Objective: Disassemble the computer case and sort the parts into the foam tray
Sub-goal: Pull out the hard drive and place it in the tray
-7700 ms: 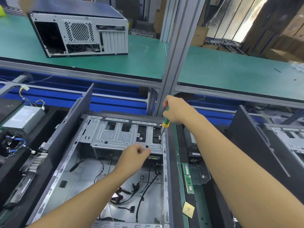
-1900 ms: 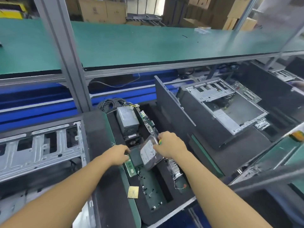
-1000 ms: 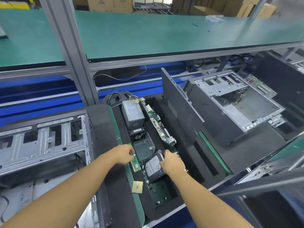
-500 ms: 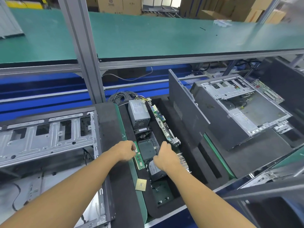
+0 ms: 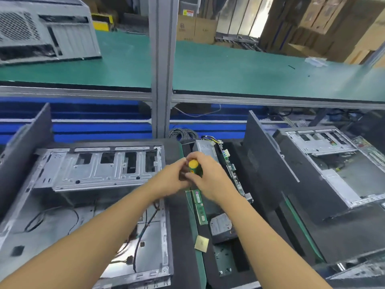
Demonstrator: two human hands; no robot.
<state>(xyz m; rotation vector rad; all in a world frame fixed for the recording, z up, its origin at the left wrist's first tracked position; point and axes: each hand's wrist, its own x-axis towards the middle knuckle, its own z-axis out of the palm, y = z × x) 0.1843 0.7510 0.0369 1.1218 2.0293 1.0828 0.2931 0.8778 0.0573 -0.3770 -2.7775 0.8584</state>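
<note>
Both hands have come up off the foam tray (image 5: pixel 233 265) and met above its left edge. The hard drive (image 5: pixel 220 224), which the right hand was pressing down half a second ago, now lies alone in its slot, below the RAM sticks (image 5: pixel 200 205) and above the loose processor chip (image 5: pixel 201 243). That part looks sorted, so I judge the work is turning back to the computer case (image 5: pixel 52 222), which the view has swung round to take in again.

The right hand (image 5: pixel 210 180) is curled round the green handle of the screwdriver (image 5: pixel 194 166), whose yellow cap points up towards the camera. The left hand (image 5: pixel 170 180) has its fingers bent in against the same handle. With the motion blur I cannot tell whether it truly pinches the tool or only steadies it (possibly a change of grip).

The case lies open just left of the hands. Its drive cage (image 5: pixel 100 167) is level with them and close by, and loose cables trail across its floor nearer the person. The tray's filled slots sit under and behind the hands.
</note>
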